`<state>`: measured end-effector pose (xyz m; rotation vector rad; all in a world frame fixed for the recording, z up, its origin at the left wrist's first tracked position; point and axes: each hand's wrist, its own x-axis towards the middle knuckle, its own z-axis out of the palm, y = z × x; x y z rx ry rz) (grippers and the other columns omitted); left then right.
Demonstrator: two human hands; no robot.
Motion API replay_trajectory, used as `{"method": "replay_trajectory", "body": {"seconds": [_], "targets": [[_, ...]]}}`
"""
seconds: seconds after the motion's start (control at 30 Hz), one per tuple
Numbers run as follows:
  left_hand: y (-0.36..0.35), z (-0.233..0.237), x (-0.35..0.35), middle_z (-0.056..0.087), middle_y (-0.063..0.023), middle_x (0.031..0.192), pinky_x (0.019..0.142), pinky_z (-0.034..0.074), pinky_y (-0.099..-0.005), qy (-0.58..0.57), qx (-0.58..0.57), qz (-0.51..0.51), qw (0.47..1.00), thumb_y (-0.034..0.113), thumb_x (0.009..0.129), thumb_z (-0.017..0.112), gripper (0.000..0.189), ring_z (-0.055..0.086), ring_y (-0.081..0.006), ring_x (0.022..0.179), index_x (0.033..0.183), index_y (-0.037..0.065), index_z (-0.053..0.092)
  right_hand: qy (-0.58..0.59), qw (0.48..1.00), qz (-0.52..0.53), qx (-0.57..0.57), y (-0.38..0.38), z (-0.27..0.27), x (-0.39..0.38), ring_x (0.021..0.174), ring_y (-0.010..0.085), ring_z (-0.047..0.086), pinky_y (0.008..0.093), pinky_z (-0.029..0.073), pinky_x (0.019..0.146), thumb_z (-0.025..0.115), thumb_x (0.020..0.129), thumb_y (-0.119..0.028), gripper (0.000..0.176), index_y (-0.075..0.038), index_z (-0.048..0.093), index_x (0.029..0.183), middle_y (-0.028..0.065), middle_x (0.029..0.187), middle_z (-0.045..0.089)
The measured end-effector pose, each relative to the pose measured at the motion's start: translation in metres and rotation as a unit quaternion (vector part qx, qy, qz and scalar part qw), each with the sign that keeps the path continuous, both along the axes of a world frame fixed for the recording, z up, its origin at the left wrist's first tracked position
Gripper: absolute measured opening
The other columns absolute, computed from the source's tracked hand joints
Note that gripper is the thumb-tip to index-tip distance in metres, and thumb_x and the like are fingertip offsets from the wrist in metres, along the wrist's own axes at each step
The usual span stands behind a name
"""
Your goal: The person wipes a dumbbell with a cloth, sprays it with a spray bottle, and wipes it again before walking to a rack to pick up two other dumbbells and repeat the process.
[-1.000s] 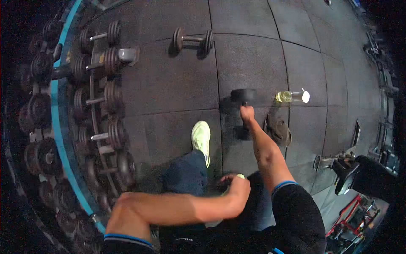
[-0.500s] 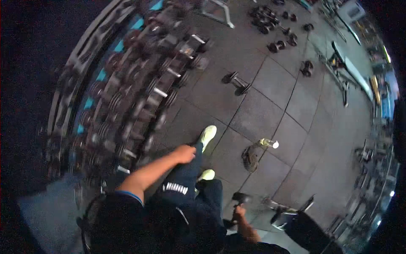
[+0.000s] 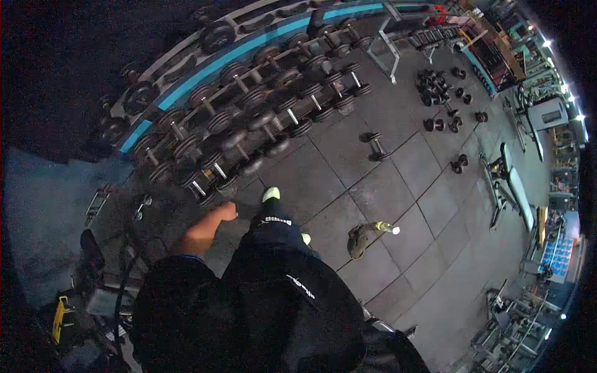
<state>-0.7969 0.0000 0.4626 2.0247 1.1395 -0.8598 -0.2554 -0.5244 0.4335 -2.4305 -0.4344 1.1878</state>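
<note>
My left hand (image 3: 227, 211) hangs beside my left leg with its fingers curled in, and nothing shows in it. Nearest to it is the low rack of dumbbells (image 3: 268, 132), whose front end lies just past the knuckles without touching. My right hand is out of sight behind the dark jacket. A lone dumbbell (image 3: 377, 147) lies on the tiled floor ahead. A bottle (image 3: 387, 227) with a pale cap rests on its side against a crumpled brownish item (image 3: 359, 242), whose kind I cannot make out.
Several loose dumbbells (image 3: 435, 87) lie in a cluster at the far end. A padded bench (image 3: 516, 191) stands to the right, and a metal frame (image 3: 387, 53) stands past the rack. More equipment (image 3: 99, 301) is at the lower left.
The view has swung, so the rack now runs across the upper left. My right hand, which gripped a dumbbell, has gone out of view. My left hand has shifted left of my leg.
</note>
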Motion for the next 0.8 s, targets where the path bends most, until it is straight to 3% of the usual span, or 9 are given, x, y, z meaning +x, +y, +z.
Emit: {"method": "replay_trajectory", "body": {"seconds": [0.03,0.07,0.17,0.27,0.37,0.4,0.5,0.67,0.8], "targets": [[-0.001,-0.007,-0.008,0.069,-0.0306,0.112,0.095,0.051,-0.0520,0.010,-0.025,-0.006,1.000,0.032,0.094,0.062,0.045,0.066,-0.0445,0.107,0.104,-0.010,0.070,-0.001,1.000,0.006,0.006,0.015,0.006,0.002,0.055,0.0260,0.053,0.0457,0.043,0.051,0.062,0.094,-0.027,0.017,-0.011,0.060,0.089,0.0081,0.071,0.055],[0.001,0.020,-0.004,0.070,-0.0297,0.110,0.095,0.051,-0.0510,-0.002,-0.049,-0.008,0.999,0.033,0.093,0.062,0.044,0.066,-0.0444,0.106,0.101,-0.009,0.072,-0.002,1.000,0.016,0.009,0.033,0.008,0.002,0.055,0.0258,0.053,0.0454,0.043,0.051,0.062,0.094,-0.027,0.017,-0.011,0.060,0.090,0.0081,0.071,0.056],[0.007,-0.067,-0.046,0.071,-0.0293,0.098,0.087,0.052,-0.0514,-0.127,-0.011,0.010,0.992,0.032,0.093,0.063,0.041,0.069,-0.0430,0.096,0.092,-0.007,0.073,-0.003,0.998,0.057,0.013,0.085,0.017,0.000,0.056,0.0252,0.054,0.0446,0.043,0.051,0.062,0.094,-0.027,0.017,-0.010,0.060,0.092,0.0080,0.073,0.057],[0.027,-0.013,-0.064,0.068,-0.0264,0.080,0.073,0.049,-0.0526,-0.165,-0.049,0.246,0.954,0.029,0.092,0.064,0.038,0.068,-0.0397,0.076,0.080,-0.006,0.070,0.002,0.993,0.118,0.009,0.143,0.025,0.000,0.057,0.0247,0.054,0.0438,0.044,0.052,0.061,0.095,-0.027,0.017,-0.009,0.061,0.094,0.0079,0.074,0.058],[0.040,0.003,-0.106,0.056,-0.0189,0.061,0.060,0.042,-0.0515,-0.206,0.057,0.264,0.941,0.027,0.092,0.063,0.041,0.054,-0.0335,0.057,0.068,-0.006,0.061,0.000,0.986,0.164,0.004,0.203,0.035,0.000,0.058,0.0242,0.055,0.0430,0.044,0.052,0.061,0.095,-0.027,0.018,-0.009,0.061,0.096,0.0079,0.076,0.058],[0.038,0.002,-0.121,0.045,-0.0116,0.058,0.055,0.037,-0.0493,-0.283,0.078,0.309,0.905,0.023,0.091,0.063,0.043,0.045,-0.0268,0.053,0.060,-0.005,0.052,-0.003,0.984,0.180,0.003,0.223,0.036,-0.001,0.058,0.0240,0.055,0.0428,0.044,0.052,0.061,0.095,-0.027,0.018,-0.008,0.061,0.096,0.0078,0.076,0.059],[0.044,-0.004,-0.170,0.046,-0.0108,0.062,0.058,0.038,-0.0470,-0.153,0.016,0.350,0.924,0.022,0.092,0.062,0.035,0.049,-0.0239,0.059,0.065,0.001,0.054,-0.012,0.975,0.222,0.009,0.282,0.036,-0.008,0.059,0.0234,0.056,0.0420,0.044,0.052,0.061,0.095,-0.026,0.019,-0.007,0.061,0.098,0.0078,0.078,0.060],[0.026,0.008,-0.242,0.055,-0.0112,0.072,0.066,0.044,-0.0449,-0.094,0.027,0.375,0.922,0.025,0.095,0.062,0.029,0.055,-0.0232,0.068,0.079,0.001,0.060,-0.022,0.957,0.289,0.018,0.356,0.027,-0.026,0.061,0.0225,0.057,0.0407,0.045,0.053,0.060,0.096,-0.026,0.021,-0.006,0.062,0.101,0.0077,0.080,0.061],[0.006,0.016,-0.256,0.061,-0.0115,0.081,0.073,0.049,-0.0431,-0.083,0.044,0.392,0.915,0.028,0.097,0.061,0.027,0.061,-0.0227,0.075,0.090,0.002,0.064,-0.028,0.938,0.345,0.023,0.411,0.023,-0.022,0.062,0.0218,0.058,0.0396,0.045,0.053,0.060,0.097,-0.026,0.023,-0.005,0.062,0.104,0.0076,0.082,0.063]]}}
